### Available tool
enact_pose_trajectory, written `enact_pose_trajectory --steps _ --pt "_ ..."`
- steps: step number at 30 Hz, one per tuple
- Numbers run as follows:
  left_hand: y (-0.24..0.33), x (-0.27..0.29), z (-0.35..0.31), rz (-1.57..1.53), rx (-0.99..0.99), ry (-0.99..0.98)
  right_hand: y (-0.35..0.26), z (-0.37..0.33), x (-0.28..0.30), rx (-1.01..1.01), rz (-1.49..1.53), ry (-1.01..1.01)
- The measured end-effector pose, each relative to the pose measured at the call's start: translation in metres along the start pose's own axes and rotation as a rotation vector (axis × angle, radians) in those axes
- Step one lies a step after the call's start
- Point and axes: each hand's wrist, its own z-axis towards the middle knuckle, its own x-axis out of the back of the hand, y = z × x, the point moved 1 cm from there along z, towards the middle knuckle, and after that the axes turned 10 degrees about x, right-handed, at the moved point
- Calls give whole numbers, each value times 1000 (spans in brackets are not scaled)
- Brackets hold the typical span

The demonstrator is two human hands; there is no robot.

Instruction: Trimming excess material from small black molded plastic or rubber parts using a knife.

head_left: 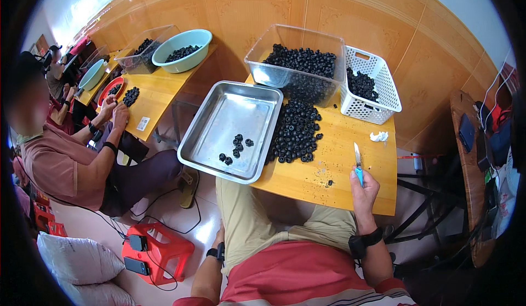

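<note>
My right hand point(364, 192) is closed round the blue handle of a small knife point(358, 162), its blade pointing away from me over the table's right side. Low beside my left thigh is my left hand point(219, 234), partly seen, its fingers hidden. A pile of small black ring-like parts point(296, 130) lies on the yellow table point(339, 147). One loose black part point(330, 183) and dark crumbs lie left of the knife hand. The metal tray point(230, 108), left of the pile and overhanging the table's edge, holds several black parts point(237, 146).
At the back stand a clear bin point(255, 59) and a white basket point(392, 97), both holding black parts. A crumpled white tissue point(379, 136) lies at right. Leftward, a person point(71, 163) handles parts at another table point(156, 95). A red stool point(172, 248) bears dark devices.
</note>
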Motion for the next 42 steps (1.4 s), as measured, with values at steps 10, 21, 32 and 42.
enact_pose_trajectory --steps 10,21,32,42 --pt "-57 57 15 277 -32 25 2 -1 -1 56 5 -6" --pt "-92 102 25 616 -53 72 -15 3 -6 47 -19 -56" --pt "-102 124 29 963 -88 81 -19 -1 -11 32 -112 -27" --pt "-51 70 53 1324 -139 93 -24 3 -16 46 -235 -46"
